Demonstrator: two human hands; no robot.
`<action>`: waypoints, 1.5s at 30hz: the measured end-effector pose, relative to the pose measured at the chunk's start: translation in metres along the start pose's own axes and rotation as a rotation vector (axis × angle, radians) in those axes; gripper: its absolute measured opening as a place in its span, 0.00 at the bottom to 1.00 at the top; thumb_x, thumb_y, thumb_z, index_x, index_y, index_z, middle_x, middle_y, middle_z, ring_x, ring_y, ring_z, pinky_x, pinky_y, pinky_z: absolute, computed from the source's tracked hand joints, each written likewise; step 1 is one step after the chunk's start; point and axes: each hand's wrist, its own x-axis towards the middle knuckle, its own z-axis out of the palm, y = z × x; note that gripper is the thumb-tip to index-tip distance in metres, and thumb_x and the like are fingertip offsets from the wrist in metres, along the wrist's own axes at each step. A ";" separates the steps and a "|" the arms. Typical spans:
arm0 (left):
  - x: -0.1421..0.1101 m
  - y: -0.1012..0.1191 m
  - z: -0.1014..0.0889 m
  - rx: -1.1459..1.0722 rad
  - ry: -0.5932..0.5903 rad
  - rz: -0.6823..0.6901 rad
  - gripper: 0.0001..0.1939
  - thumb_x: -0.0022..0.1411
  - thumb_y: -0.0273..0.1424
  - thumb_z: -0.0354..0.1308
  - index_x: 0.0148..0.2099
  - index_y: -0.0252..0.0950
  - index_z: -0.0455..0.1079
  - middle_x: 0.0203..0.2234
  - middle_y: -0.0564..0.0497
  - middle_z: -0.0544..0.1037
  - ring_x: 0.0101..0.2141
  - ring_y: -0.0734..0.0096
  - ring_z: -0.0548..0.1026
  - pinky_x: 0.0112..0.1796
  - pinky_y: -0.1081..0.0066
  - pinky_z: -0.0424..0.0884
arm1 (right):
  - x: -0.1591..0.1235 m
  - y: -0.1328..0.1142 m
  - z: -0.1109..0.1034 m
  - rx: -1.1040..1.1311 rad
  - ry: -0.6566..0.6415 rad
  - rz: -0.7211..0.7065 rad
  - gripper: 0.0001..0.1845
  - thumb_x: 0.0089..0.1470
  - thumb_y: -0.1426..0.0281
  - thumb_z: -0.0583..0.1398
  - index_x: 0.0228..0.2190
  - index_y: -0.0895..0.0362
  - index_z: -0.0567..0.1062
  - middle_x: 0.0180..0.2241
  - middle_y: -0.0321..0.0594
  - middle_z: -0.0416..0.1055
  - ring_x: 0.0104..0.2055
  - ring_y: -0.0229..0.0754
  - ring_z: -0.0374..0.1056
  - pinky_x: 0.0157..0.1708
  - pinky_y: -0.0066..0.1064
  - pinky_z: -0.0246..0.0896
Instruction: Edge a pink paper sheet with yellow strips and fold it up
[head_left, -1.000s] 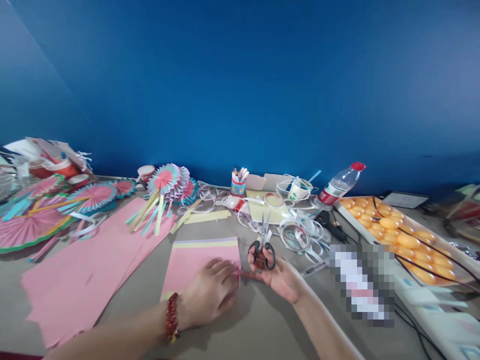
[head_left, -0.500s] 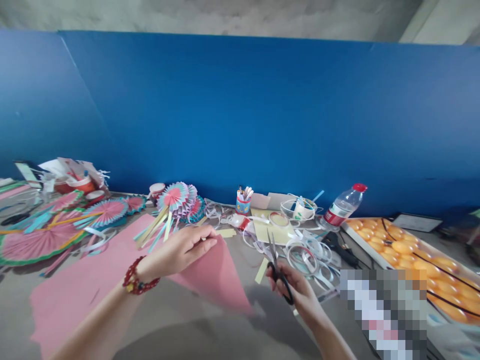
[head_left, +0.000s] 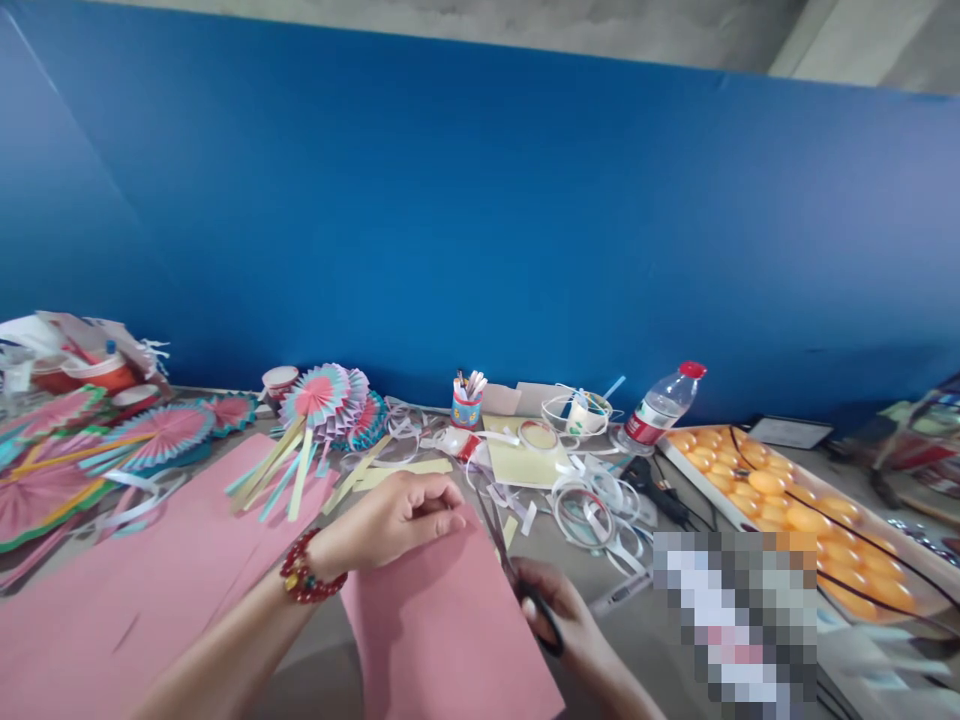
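Note:
My left hand (head_left: pixel 397 520), with a red bead bracelet on its wrist, pinches the top edge of a pink paper sheet (head_left: pixel 450 630) and holds it up off the table. Just to the right of the sheet, my right hand (head_left: pixel 559 615) has its fingers through the black handles of a pair of scissors (head_left: pixel 517 580). The scissor blades point up and to the left along the sheet's right edge. Part of the right hand lies behind the sheet.
Large pink sheets (head_left: pixel 135 590) cover the table at left, with folded paper fans (head_left: pixel 322 400) behind them. A pen cup (head_left: pixel 465 405), tape rolls (head_left: pixel 574 500), a water bottle (head_left: pixel 660 405) and a tray of orange balls (head_left: pixel 787 500) stand at the back and right. A blue wall rises behind.
My left hand lifted the pink sheet off the table and brought it nearer. My right hand moved down with the scissors to the sheet's right edge.

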 end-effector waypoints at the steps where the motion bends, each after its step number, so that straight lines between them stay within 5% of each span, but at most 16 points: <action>1: 0.001 -0.001 0.001 -0.027 -0.004 -0.006 0.14 0.68 0.40 0.56 0.41 0.33 0.72 0.24 0.55 0.71 0.25 0.78 0.63 0.26 0.78 0.56 | -0.001 0.000 0.000 0.009 -0.010 0.011 0.34 0.45 0.37 0.61 0.23 0.58 0.67 0.21 0.31 0.55 0.25 0.33 0.48 0.24 0.24 0.43; 15: 0.004 -0.007 0.005 -0.168 -0.071 -0.017 0.17 0.67 0.43 0.58 0.44 0.33 0.74 0.22 0.56 0.68 0.24 0.78 0.61 0.25 0.79 0.54 | -0.013 0.009 0.006 0.152 0.246 0.116 0.31 0.40 0.41 0.67 0.23 0.58 0.74 0.20 0.35 0.61 0.24 0.35 0.55 0.25 0.26 0.54; 23: 0.004 -0.007 0.009 -0.069 -0.014 -0.009 0.14 0.68 0.40 0.57 0.43 0.34 0.73 0.20 0.58 0.64 0.22 0.79 0.56 0.23 0.78 0.51 | -0.013 0.005 0.009 0.106 0.172 0.206 0.30 0.40 0.43 0.68 0.26 0.60 0.76 0.22 0.34 0.62 0.24 0.32 0.51 0.24 0.22 0.48; 35: 0.003 0.004 0.008 0.035 0.025 0.028 0.09 0.66 0.33 0.55 0.42 0.36 0.76 0.28 0.53 0.76 0.27 0.76 0.66 0.29 0.77 0.59 | -0.006 0.000 0.006 0.021 0.081 0.176 0.30 0.43 0.44 0.67 0.25 0.61 0.75 0.25 0.38 0.67 0.28 0.37 0.59 0.28 0.25 0.53; 45: 0.002 0.004 0.004 0.019 -0.007 -0.013 0.12 0.66 0.35 0.56 0.42 0.35 0.77 0.27 0.53 0.75 0.26 0.75 0.65 0.28 0.77 0.58 | -0.005 -0.004 0.006 -0.029 0.096 0.186 0.33 0.41 0.40 0.65 0.23 0.59 0.72 0.22 0.35 0.63 0.26 0.35 0.56 0.24 0.24 0.51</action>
